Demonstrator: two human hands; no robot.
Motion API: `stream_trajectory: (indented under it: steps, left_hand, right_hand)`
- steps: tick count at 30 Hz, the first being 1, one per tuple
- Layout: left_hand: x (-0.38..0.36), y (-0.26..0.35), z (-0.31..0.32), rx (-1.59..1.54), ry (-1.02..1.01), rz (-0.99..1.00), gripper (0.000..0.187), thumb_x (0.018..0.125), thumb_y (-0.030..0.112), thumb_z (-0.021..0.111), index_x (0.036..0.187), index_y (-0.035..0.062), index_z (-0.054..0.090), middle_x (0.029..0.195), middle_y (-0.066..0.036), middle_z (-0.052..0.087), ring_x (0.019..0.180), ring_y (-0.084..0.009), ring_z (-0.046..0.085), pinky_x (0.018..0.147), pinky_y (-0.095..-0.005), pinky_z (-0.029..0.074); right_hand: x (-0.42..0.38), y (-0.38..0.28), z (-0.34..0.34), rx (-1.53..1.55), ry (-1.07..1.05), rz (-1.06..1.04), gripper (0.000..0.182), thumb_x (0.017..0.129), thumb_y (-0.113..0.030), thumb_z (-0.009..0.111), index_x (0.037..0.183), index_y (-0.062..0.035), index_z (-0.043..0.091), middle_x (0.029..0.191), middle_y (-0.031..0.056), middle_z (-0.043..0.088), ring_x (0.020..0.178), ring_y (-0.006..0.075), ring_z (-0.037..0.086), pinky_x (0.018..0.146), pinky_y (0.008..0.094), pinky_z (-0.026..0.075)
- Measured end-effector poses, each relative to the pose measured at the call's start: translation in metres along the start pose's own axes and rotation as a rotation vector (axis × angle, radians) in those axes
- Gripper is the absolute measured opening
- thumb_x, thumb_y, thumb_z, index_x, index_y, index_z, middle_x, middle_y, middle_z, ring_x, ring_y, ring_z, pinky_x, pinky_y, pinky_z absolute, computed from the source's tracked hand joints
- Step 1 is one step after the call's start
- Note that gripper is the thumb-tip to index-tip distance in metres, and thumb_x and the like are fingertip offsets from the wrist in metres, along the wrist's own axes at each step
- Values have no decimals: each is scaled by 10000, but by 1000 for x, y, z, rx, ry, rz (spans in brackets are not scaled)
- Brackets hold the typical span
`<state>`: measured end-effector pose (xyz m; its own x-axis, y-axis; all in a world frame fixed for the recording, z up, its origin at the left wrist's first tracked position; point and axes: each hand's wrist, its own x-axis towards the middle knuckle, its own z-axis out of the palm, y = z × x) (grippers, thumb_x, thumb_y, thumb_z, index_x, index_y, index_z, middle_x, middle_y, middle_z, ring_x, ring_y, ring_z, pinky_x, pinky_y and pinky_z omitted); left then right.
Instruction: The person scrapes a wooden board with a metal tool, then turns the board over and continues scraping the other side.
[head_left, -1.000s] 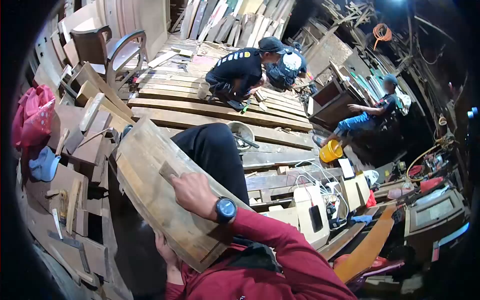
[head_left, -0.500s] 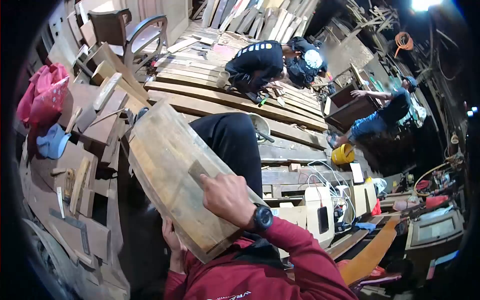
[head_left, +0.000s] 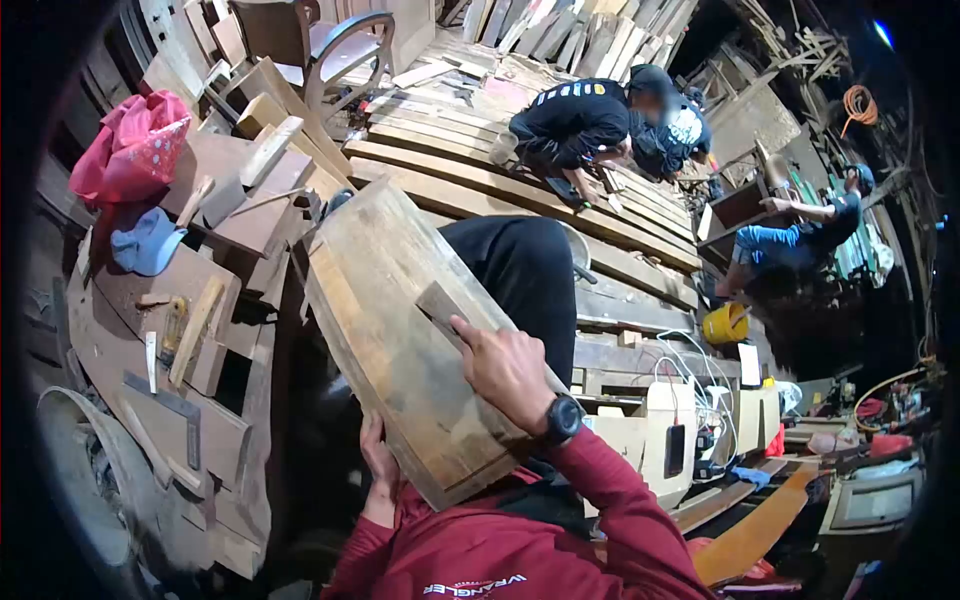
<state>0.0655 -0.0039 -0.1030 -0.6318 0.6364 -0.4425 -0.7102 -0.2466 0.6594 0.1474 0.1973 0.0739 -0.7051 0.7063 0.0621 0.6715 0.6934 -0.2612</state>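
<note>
A large wooden panel [head_left: 385,310] with a bevelled edge rests tilted across my lap, its far end pointing up and left. My left hand [head_left: 380,462] grips the panel's lower left edge, the fingertips partly hidden behind it. With my right hand [head_left: 508,372] I hold a thin, flat, rectangular brown piece [head_left: 436,306] against the panel's face, index finger stretched along it. Its material is not clear. A dark watch [head_left: 564,418] sits on my right wrist.
To the left, a wooden bench [head_left: 110,330] carries a metal square [head_left: 190,430], a chisel [head_left: 175,335] and a blue cap [head_left: 147,242]. A phone [head_left: 676,450] and cables lie at right. Several people work beyond; a yellow bucket [head_left: 726,323] stands near one.
The view has shifted, so the panel and surroundings appear further right. My right hand keeps the flat piece on the panel's face. A seated person at right has lowered an outstretched arm.
</note>
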Motion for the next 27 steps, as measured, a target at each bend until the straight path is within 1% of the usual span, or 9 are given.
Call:
stream_trajectory:
  steps: [4,7,8,11,12,19,22,25,27]
  left_hand:
    - [-5,9,16,-52,30,-13,395,1119,292,413,1368,17,551,1222,-85,644,1062,-190,638,932,-327,512]
    - [-2,4,4,118,-33,86,415,1121,315,420,1366,9,556,1238,-83,639,1071,-188,636,945,-321,505]
    - [-2,2,3,6,61,-24,428,1123,332,422,1353,3,570,1212,-74,647,1051,-178,635,936,-310,503]
    - [7,-12,-13,163,29,126,421,1126,317,416,1357,1,570,1193,-69,653,1036,-170,634,929,-302,502]
    - [3,-7,-7,-11,-17,45,416,1126,304,419,1371,0,562,1186,-68,652,1060,-168,630,944,-308,502]
    - [3,-3,-8,-23,20,-27,405,1119,277,429,1383,-6,549,1246,-99,642,1109,-190,627,965,-324,505]
    - [7,-3,-7,56,-111,59,432,1130,279,393,1408,-22,531,1305,-114,621,1166,-207,615,993,-340,494]
    - [6,-7,-10,21,-106,85,445,1134,282,377,1423,-26,516,1323,-111,612,1179,-207,609,1019,-339,481]
    - [-1,4,10,9,-153,119,441,1138,284,349,1458,8,478,1335,-99,610,1191,-217,625,1018,-355,504]
  right_hand:
    - [-10,-15,-33,-87,-138,53,345,928,-237,589,1237,-217,741,705,209,684,624,396,689,569,492,547]
    - [-4,-5,-17,-45,-63,43,355,933,-234,580,1254,-220,732,705,210,685,632,392,694,568,491,547]
    - [-1,5,0,-27,3,-3,352,932,-234,584,1251,-212,732,706,216,686,630,395,695,564,494,546]
    - [-3,1,-4,-23,-43,22,345,922,-228,589,1232,-194,737,706,211,686,625,390,694,567,500,547]
    - [-8,-6,-11,-40,9,-2,336,916,-226,593,1215,-179,740,710,201,688,620,383,692,566,505,545]
    - [-2,2,2,-5,58,-46,264,961,-198,549,1108,-139,761,679,180,678,586,368,676,523,497,521]
    - [-6,-5,-2,-67,-25,-62,269,1007,-218,514,1065,-102,749,653,168,660,573,366,661,506,488,501]
    - [-9,-13,-6,-24,-77,-66,254,992,-208,528,1081,-113,746,660,171,661,581,363,662,510,489,497]
    - [-3,0,13,7,24,-89,290,967,-199,544,1178,-145,734,685,174,670,603,355,673,516,479,501]
